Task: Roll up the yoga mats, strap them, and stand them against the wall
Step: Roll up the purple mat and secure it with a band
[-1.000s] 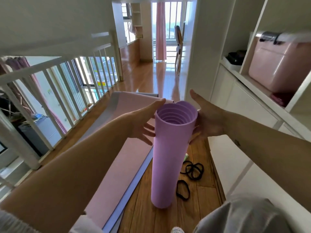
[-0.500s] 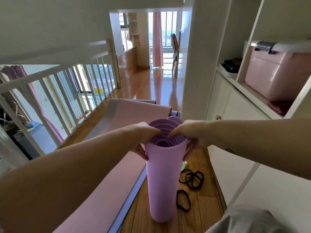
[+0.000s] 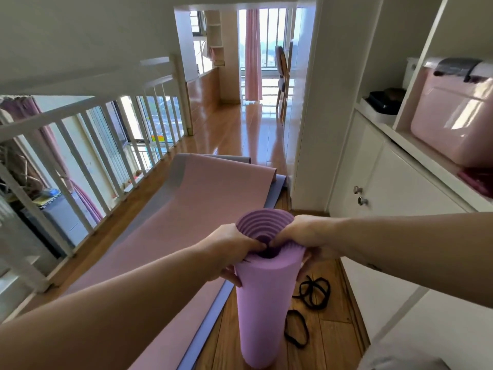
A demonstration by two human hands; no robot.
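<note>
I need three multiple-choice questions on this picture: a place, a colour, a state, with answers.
1. Where do the black straps lie? A on the shelf; B on the floor right of the rolled mat; C on the railing.
2. Which colour has the top flat mat? A green; B white; C pink.
3. How is the rolled mat? A upright, unstrapped; B lying, strapped; C unrolled.
B: they lie beside it. C: its surface is pink. A: it stands on end, left hand and right hand gripping its top, no strap on it.
</note>
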